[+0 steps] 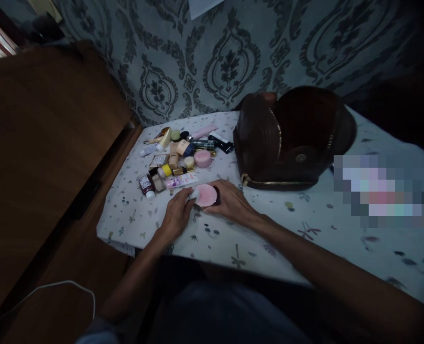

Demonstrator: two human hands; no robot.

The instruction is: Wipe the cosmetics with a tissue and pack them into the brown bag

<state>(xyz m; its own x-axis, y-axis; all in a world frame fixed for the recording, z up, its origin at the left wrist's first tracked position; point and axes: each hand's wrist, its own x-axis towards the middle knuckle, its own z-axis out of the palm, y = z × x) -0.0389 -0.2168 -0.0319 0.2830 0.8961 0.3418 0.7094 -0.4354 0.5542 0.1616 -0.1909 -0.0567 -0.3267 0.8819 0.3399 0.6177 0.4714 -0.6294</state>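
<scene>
My right hand is wrapped round a small round container with a pink face and a dark side, just above the patterned cloth. Pinched in the fingers of my left hand is a small whitish item, touching the container's left edge; its exact shape is unclear. Beyond my hands lie several cosmetics, among them a pink and white tube, a round pink case, a dark red bottle with a white cap and a glittery palette.
An open brown bag with a gold zipper stands at the back right of the cloth-covered table. Right of it is a blurred-out, pixelated item. Wooden furniture borders the left, with a white cable below.
</scene>
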